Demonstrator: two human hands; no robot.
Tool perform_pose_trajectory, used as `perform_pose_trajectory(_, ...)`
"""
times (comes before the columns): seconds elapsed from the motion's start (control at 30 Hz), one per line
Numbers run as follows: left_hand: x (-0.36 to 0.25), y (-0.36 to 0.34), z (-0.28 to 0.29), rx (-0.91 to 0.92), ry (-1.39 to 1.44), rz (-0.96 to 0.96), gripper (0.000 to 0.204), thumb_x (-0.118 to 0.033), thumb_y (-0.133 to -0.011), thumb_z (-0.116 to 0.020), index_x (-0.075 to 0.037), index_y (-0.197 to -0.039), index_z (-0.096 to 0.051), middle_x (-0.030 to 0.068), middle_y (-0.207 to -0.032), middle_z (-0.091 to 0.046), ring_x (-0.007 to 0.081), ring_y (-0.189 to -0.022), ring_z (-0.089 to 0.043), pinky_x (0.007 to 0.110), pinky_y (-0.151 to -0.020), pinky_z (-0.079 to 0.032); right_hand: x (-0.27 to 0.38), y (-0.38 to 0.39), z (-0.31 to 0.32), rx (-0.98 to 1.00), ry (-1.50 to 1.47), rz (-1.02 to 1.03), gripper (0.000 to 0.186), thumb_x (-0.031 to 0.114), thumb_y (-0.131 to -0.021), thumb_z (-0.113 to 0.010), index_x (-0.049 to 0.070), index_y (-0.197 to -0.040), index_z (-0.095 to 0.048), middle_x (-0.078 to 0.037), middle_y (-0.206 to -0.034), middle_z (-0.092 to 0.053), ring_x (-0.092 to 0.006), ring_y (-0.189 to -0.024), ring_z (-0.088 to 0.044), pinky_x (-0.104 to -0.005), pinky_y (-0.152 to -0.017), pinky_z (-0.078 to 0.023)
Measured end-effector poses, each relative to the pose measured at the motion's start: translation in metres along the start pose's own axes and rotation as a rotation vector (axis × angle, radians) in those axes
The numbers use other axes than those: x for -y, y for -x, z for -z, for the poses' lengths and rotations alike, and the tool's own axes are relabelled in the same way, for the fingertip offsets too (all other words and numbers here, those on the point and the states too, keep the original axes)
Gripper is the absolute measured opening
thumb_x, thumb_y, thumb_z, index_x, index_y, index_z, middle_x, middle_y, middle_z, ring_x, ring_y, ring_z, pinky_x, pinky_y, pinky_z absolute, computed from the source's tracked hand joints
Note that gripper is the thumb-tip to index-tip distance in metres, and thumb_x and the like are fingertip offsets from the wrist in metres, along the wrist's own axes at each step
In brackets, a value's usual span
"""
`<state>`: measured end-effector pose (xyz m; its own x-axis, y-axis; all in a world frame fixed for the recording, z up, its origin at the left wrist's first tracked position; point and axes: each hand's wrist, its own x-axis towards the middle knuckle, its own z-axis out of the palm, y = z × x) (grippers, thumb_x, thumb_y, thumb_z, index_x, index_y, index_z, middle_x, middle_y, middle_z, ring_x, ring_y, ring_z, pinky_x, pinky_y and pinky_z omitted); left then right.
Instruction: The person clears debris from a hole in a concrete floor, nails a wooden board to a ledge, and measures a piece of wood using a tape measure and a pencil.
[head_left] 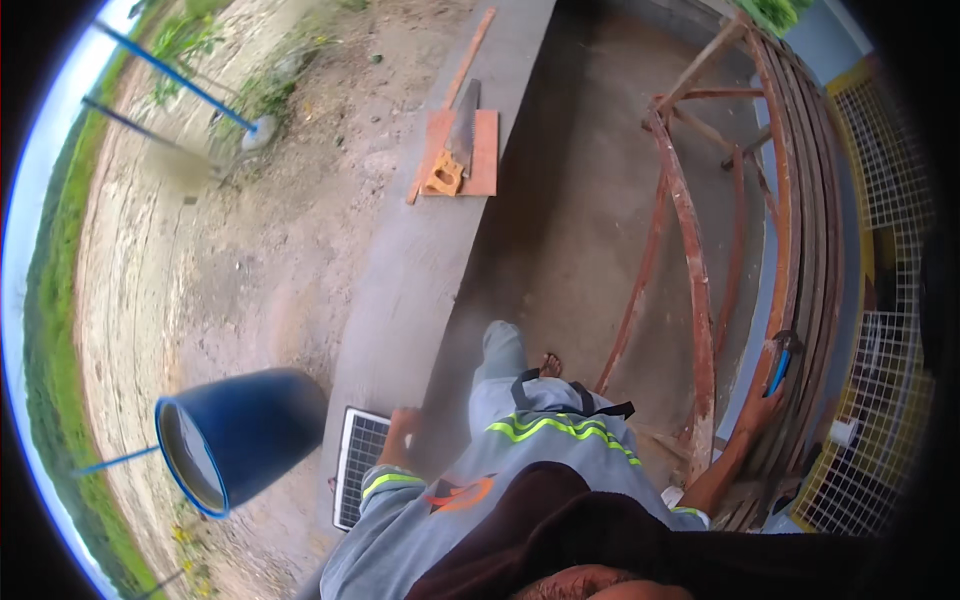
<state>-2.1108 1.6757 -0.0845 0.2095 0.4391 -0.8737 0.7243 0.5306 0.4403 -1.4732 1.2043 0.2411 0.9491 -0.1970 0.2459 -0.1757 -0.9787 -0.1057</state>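
My right hand (pixel 760 406) is closed around a tool with a blue handle (pixel 780 372) and a dark metal head, over the slats of a reddish wooden bench or table (pixel 800 230). The tool's exact kind is too small to make out. On the other side, my left hand (pixel 402 426) is at the grey concrete ledge (pixel 385 330), close beside a small solar panel (pixel 360 455) in a pale frame. Its fingers are too blurred and turned away to read. Farther along the ledge, a handsaw (pixel 455 150) with a yellowish handle lies on a reddish board (pixel 485 160).
A blue barrel (pixel 250 435) stands outside the ledge on bare earth. Reddish wooden legs and braces (pixel 685 220) rise from the concrete floor (pixel 560 200) on my right. Beyond the slats are yellow-framed wire mesh panels (pixel 880 400). A narrow wooden strip (pixel 470 60) lies past the saw.
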Motion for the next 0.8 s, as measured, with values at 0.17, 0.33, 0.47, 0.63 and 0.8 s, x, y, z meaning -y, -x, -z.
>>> perform_pose_trajectory(0.17,-0.224,-0.146,0.012,0.122,-0.197,-0.131,0.038,-0.035,-0.096,-0.049,-0.003,-0.108,-0.064,0.0128,-0.101,-0.071,0.0253,-0.085,-0.069,0.037,-0.065,-0.051,0.008,0.002,-0.03,-0.01,0.35,-0.131,0.063,0.046,-0.091,-0.055,0.009,-0.142,-0.047,-0.02,-0.139,-0.049,-0.0416,-0.125,-0.048,-0.0548,-0.1,-0.04)
perform_pose_trajectory(0.33,-0.493,-0.245,-0.078,0.276,-0.157,-0.506,0.031,-0.03,-0.097,-0.051,-0.004,-0.103,-0.065,0.0088,-0.091,-0.071,0.0216,-0.076,-0.068,0.031,-0.062,-0.049,0.01,0.081,0.023,-0.286,0.608,-0.151,0.066,0.032,-0.082,-0.065,0.004,-0.139,-0.046,-0.02,-0.135,-0.053,-0.0385,-0.126,-0.049,-0.0487,-0.103,-0.04)
perform_pose_trajectory(0.47,-0.597,-0.345,-0.007,0.346,-0.15,-0.406,0.032,-0.043,-0.099,-0.045,-0.017,-0.113,-0.057,0.0011,-0.106,-0.069,0.021,-0.092,-0.065,0.042,-0.072,-0.046,0.133,0.163,-0.01,-0.146,0.305,-0.142,0.071,0.012,-0.077,-0.065,0.005,-0.144,-0.041,-0.022,-0.136,-0.044,-0.0447,-0.132,-0.035,-0.0577,-0.109,-0.028)
perform_pose_trajectory(0.63,-0.624,-0.349,-0.083,0.456,-0.595,-0.466,0.056,-0.059,-0.098,-0.039,-0.011,-0.121,-0.058,0.0116,-0.1,-0.07,0.0208,-0.07,-0.064,0.028,-0.051,-0.043,0.152,0.346,-0.003,0.374,-0.068,-0.696,0.059,0.016,-0.08,-0.064,0.012,-0.137,-0.05,-0.022,-0.136,-0.043,-0.0387,-0.127,-0.043,-0.0481,-0.105,-0.04)
perform_pose_trajectory(0.8,-0.61,-0.308,-0.139,0.607,-1.05,-0.084,0.074,-0.076,-0.092,-0.029,-0.013,-0.124,-0.051,0.0133,-0.105,-0.071,0.0259,-0.073,-0.066,0.033,-0.052,-0.046,0.164,0.538,-0.066,0.622,-0.321,-1.216,0.043,0.029,-0.083,-0.066,0.014,-0.123,-0.061,-0.015,-0.097,-0.067,-0.0325,-0.1,-0.065,-0.0422,-0.09,-0.052)
